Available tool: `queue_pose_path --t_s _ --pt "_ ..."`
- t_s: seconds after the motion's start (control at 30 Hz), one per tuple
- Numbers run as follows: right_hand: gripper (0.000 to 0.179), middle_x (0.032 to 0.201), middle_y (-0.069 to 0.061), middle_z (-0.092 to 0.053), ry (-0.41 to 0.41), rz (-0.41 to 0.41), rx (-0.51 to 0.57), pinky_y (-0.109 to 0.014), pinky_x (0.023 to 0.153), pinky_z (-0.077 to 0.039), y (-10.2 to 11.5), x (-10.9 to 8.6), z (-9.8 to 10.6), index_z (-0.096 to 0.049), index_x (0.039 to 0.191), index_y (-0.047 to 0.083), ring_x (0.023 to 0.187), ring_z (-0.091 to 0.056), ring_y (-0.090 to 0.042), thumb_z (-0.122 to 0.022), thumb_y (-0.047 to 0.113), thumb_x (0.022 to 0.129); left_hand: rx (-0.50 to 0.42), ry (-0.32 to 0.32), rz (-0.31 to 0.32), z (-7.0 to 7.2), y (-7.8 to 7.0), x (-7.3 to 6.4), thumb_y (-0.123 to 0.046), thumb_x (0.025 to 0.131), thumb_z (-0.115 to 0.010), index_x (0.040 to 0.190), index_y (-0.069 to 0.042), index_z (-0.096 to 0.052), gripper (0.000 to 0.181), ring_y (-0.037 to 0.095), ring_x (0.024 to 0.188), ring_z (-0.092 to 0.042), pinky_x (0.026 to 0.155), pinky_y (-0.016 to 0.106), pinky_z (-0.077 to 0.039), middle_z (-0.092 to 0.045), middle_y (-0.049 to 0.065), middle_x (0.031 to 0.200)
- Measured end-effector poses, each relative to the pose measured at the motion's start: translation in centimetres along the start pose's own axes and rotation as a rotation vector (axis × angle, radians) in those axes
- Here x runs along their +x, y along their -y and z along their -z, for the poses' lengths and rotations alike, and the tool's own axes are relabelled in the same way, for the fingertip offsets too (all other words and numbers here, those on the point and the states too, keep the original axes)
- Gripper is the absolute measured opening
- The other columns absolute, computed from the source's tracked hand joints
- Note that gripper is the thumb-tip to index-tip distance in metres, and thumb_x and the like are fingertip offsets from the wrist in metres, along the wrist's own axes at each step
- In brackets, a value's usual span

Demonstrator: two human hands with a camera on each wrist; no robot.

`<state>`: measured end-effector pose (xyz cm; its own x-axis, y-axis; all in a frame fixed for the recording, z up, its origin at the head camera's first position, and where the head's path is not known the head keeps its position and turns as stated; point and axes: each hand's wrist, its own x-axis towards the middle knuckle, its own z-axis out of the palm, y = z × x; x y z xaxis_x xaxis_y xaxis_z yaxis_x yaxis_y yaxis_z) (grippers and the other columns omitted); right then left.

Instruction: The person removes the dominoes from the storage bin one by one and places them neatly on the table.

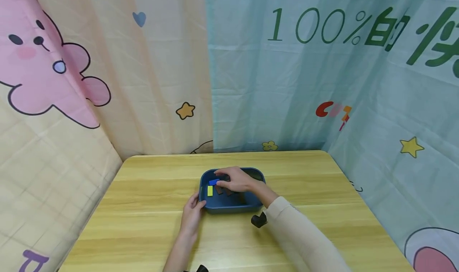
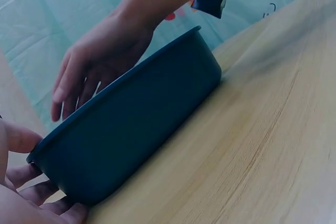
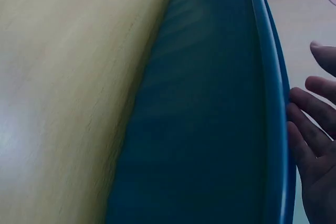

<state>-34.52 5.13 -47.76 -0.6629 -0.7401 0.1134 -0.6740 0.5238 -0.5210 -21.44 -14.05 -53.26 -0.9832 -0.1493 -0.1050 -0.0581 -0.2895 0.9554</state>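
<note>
A dark blue plastic basin (image 1: pixel 233 210) with rounded corners stands on the table. My left hand (image 1: pixel 193 212) grips its left end; in the left wrist view the thumb (image 2: pixel 23 139) lies at the rim and the fingers rest against the outer wall. Over the inside of the basin reaches my right hand (image 1: pixel 234 179), thumb and fingers apart and loosely bent. Its thumb tip is right at a blue block (image 1: pixel 214 182). A yellow block (image 1: pixel 210 190) lies close by, with brown blocks (image 1: pixel 219 190) partly under the hand. In the right wrist view, the fingers (image 3: pixel 315 106) show nothing between them.
The wooden table (image 1: pixel 150 208) extends around the basin, its far edge meeting a printed curtain (image 1: pixel 265 85). A black wrist device (image 1: pixel 259 220) hangs by the right sleeve (image 1: pixel 305 232). Another black piece (image 1: pixel 202 268) shows at the bottom edge by the left forearm.
</note>
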Motion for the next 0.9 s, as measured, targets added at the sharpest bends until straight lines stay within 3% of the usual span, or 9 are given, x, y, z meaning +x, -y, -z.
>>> queue_pose_path --t_s 0.33,0.63,0.9 --pt "0.041 0.13 -0.004 -0.07 0.089 0.06 -0.112 -0.029 0.102 -0.05 -0.1 2.7 -2.7 -0.069 0.135 0.007 0.119 -0.064 -0.017 -0.072 0.026 0.099 0.023 0.015 -0.004 0.4 0.1 -0.4 0.0 0.107 -0.047 0.156 0.011 -0.029 0.054 0.04 0.148 -0.031 0.118 0.05 -0.032 -0.027 0.032 0.162" --pt "0.039 0.126 -0.001 -0.072 0.108 0.041 -0.149 -0.025 0.101 -0.05 -0.2 3.9 -3.7 -0.072 0.13 0.007 0.117 -0.065 -0.013 -0.078 0.023 0.095 0.038 0.043 -0.034 0.3 0.2 -0.5 0.0 0.106 -0.047 0.155 0.012 -0.031 0.053 0.04 0.145 -0.036 0.111 0.036 -0.042 -0.032 0.032 0.159" --pt "0.043 0.124 0.003 -0.072 0.181 0.039 -0.211 -0.023 0.101 -0.048 0.2 4.6 -3.7 -0.074 0.128 0.01 0.116 -0.064 -0.009 -0.083 0.027 0.09 0.052 0.042 -0.03 0.5 0.2 -0.5 -0.002 0.107 -0.047 0.155 0.011 -0.03 0.053 0.04 0.147 -0.034 0.116 0.045 -0.037 -0.03 0.032 0.16"
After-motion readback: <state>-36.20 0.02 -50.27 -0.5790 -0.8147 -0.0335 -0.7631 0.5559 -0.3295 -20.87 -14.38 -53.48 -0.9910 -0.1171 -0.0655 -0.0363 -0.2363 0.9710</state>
